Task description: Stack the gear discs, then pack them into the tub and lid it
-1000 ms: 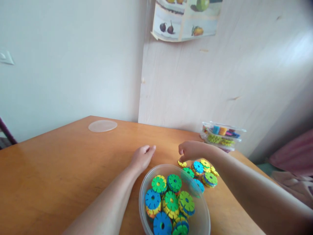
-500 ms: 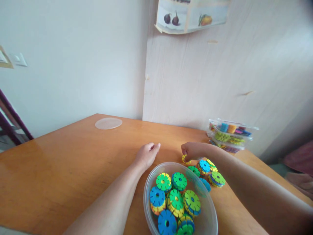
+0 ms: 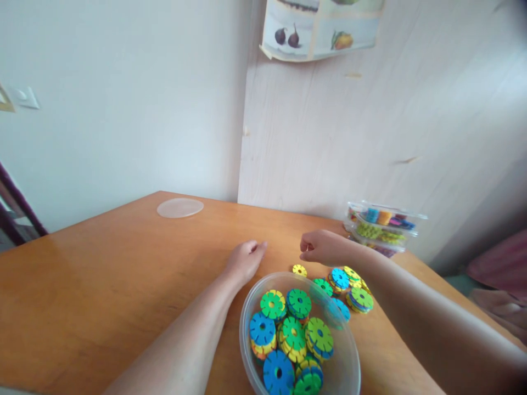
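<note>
Right hand [image 3: 321,247] now clear of the yellow disc [image 3: 295,269].

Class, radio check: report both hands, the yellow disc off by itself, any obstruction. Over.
Left hand beside the bowl, no object visible in it. Right hand near the yellow disc, not touching. Nothing visible blocking between those two.

Smooth wooden surface [image 3: 123,285] with a soft sheen. On it are a translucent plastic tub [image 3: 342,362], smooth plastic discs [image 3: 319,333], a cloudy plastic lid [image 3: 180,208] and clear, glossy plastic boxes [image 3: 419,218]. Behind, a paper picture [image 3: 321,30] hangs on a pale, wood-grained panel [image 3: 313,137] beside a smooth, matt wall [image 3: 123,99]. Pink cloth [image 3: 502,260] lies at right.
</note>
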Demonstrator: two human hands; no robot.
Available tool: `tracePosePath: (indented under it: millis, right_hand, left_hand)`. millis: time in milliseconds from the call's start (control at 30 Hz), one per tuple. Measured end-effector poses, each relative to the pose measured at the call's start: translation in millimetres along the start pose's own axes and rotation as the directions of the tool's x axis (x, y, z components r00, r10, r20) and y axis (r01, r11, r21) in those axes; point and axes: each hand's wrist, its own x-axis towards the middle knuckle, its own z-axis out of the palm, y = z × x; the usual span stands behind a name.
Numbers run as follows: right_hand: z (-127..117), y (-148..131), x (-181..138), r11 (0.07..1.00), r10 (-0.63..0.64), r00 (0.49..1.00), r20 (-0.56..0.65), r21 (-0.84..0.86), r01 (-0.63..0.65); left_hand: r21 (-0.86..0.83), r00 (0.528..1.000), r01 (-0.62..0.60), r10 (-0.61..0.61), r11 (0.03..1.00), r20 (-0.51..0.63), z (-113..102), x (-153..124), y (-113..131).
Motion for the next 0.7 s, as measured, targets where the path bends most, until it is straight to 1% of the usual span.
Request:
tracePosePath:
  millis: [67,167,233,300,400,500,567,700]
  right_hand:
    - [9,4,7,0.998,0.007,0.996,0.087,-0.057,-0.002]
    - [18,0,13,0.992,-0.002,0.981,0.194,-0.125,0.027]
    - [21,-5,16,0.99,0.002,0.968,0.252,-0.134,0.033]
    - [23,-8,19,0.993,-0.011,0.956,0.292,-0.106,0.044]
    - [27,-7,22,0.999,-0.015,0.952,0.307,-0.038,0.028]
    - [33,-3,25,1.0,0.009,0.96,0.28,0.002,-0.01]
    - [35,-3,25,1.0,0.026,0.965,0.259,-0.001,-0.027]
    - [34,-5,22,0.997,0.062,0.97,0.235,-0.065,-0.048]
  left_hand:
    - [0.007,1.0,0.004,-0.004,1.0,0.001,0,0,1]
    - [0.019,1.0,0.009,-0.009,1.0,0.004,-1,-1,1]
    - [0.019,1.0,0.007,-0.007,1.0,0.004,-1,-1,1]
    - [0.008,1.0,0.011,-0.011,1.0,0.002,0,-1,2]
    - [-0.005,1.0,0.022,-0.022,1.0,-0.002,0,-1,2]
    - [-0.004,0.999,0.032,-0.032,0.999,-0.002,0,-2,3]
    - [-0.004,0.999,0.035,-0.035,0.999,-0.001,0,-2,3]
    - [-0.012,1.0,0.031,-0.031,0.999,0.001,-1,-2,4]
